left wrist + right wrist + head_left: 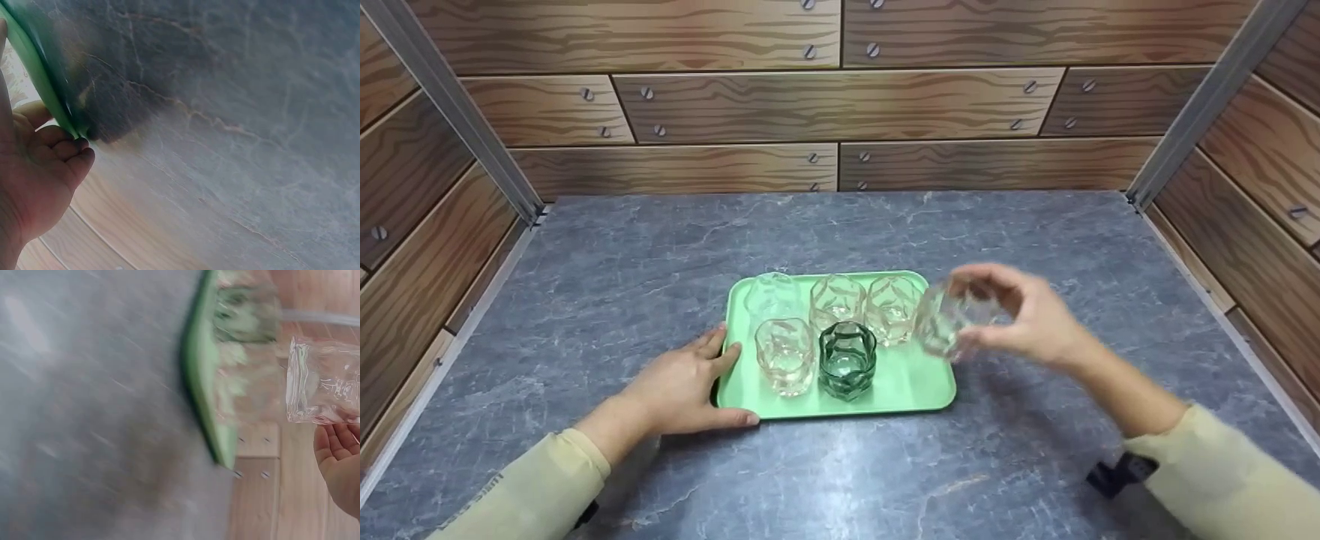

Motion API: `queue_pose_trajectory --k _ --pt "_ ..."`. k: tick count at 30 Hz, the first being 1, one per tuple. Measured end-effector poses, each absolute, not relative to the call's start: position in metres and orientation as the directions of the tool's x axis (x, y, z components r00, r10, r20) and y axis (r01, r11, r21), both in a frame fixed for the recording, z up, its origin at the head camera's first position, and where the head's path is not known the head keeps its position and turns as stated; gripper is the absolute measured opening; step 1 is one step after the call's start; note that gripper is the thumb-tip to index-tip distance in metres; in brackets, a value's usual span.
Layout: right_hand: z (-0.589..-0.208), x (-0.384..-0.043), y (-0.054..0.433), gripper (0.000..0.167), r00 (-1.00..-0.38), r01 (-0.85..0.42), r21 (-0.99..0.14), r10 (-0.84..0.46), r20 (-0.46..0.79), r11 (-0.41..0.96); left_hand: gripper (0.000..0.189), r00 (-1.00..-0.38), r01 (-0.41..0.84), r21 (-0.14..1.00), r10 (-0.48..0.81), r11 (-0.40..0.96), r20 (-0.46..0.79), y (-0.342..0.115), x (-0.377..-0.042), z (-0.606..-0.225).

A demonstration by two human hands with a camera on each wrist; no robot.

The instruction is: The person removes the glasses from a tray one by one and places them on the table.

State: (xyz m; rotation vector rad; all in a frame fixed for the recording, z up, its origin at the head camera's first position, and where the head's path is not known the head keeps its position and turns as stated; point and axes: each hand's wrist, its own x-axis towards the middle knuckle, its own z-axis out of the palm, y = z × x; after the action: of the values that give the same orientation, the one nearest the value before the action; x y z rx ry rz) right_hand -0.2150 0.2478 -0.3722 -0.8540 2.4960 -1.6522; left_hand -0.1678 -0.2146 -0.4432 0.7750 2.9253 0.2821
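Note:
A green tray (911,386) lies on the table, bearing several faceted glass tumblers. In its back row stand clear tumblers, among them one at the left (774,296), one in the middle (838,296) and one to the right (892,311). Nearer the front are another clear tumbler (785,352) and a dark green tumbler (847,364). My left hand (682,386) holds the tray by its front left corner, thumb along the front rim and fingers at the left side. Over the tray's right edge, my right hand (1024,319) grips a clear tumbler (326,382), tilted and blurred in the head view.
The grey marbled tabletop (660,232) surrounds the tray. Wood-patterned panels (840,105) close off the back and both sides, with metal posts (457,112) at the corners.

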Motion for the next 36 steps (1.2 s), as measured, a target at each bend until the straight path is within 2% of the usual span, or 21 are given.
queue_pose_trajectory --k 4,9,14,19,23,28,36 --pt "-0.35 -0.238 0.261 0.068 -0.849 -0.408 -0.887 -0.446 0.283 0.214 0.116 -0.862 0.483 0.206 0.503 0.851 -0.055 -0.213 -0.169 -0.444" --pt "-0.331 -0.277 0.274 0.066 -0.861 -0.361 -0.91 -0.449 0.24 0.205 0.117 -0.863 0.481 0.201 0.502 0.853 -0.064 -0.213 -0.17 -0.442" --pt "-0.328 -0.316 0.277 0.064 -0.895 -0.296 -0.934 -0.4 0.198 0.199 0.117 -0.862 0.484 0.206 0.504 0.851 -0.057 -0.214 -0.169 -0.442" --pt "-0.339 -0.353 0.274 0.062 -0.909 -0.256 -0.964 -0.357 0.215 0.072 0.117 -0.861 0.486 0.208 0.505 0.849 -0.048 -0.215 -0.167 -0.443" --pt "-0.354 -0.374 0.271 0.063 -0.924 -0.219 -0.975 -0.325 0.201 0.02 0.117 -0.86 0.49 0.216 0.509 0.845 -0.04 -0.215 -0.166 -0.444" --pt "-0.373 -0.392 0.266 0.066 -0.938 -0.188 -0.982 -0.303 0.169 0.032 0.116 -0.854 0.504 0.221 0.52 0.835 -0.016 -0.215 -0.166 -0.445" --pt "-0.394 -0.404 0.261 0.068 -0.952 -0.144 -0.98 -0.291 0.098 0.139 0.117 -0.862 0.486 0.229 0.506 0.844 -0.035 -0.215 -0.167 -0.444"
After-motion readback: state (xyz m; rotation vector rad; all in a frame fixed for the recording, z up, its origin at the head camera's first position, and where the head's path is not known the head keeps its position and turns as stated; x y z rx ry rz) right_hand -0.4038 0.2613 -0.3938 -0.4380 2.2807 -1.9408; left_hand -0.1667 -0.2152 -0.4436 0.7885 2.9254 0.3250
